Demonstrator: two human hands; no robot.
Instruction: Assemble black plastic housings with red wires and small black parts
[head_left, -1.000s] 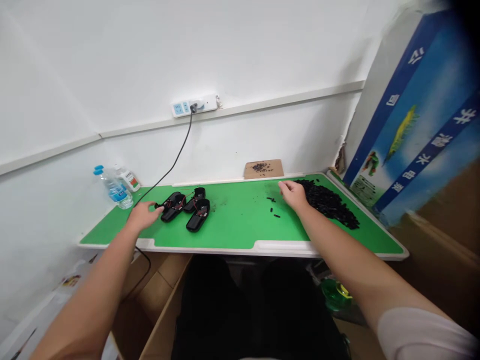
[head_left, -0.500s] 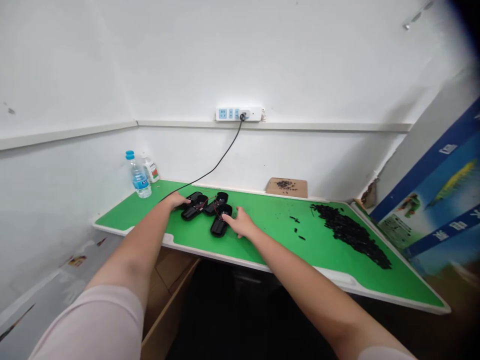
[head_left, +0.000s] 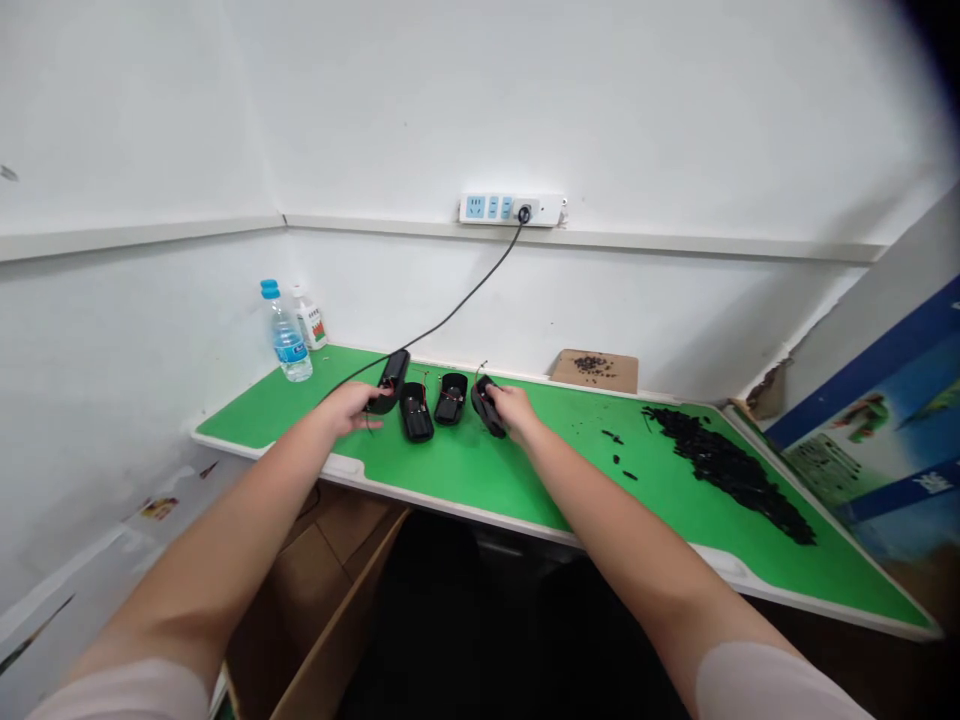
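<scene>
On the green tabletop (head_left: 525, 480), two black housings with thin red wires lie side by side, the left one (head_left: 417, 412) a little nearer than the right one (head_left: 451, 399). To their left, my left hand (head_left: 352, 408) grips another black housing (head_left: 394, 372), tilted up. My right hand (head_left: 513, 408) pinches a fourth black housing (head_left: 487, 407) at its right side, and that one is tipped on edge with a wire sticking up. The fingers behind the housings are partly hidden.
A long pile of black parts (head_left: 727, 470) covers the table's right side. Small dark pieces lie on cardboard (head_left: 630, 374) at the back. A water bottle (head_left: 291, 345) and a white bottle (head_left: 310, 318) stand back left. A black cable (head_left: 457, 308) hangs from the power strip (head_left: 555, 210).
The clustered housings are now spread in a row. My left hand has lifted and tilted one; my right hand has moved right and away with another. The view has shifted slightly.
</scene>
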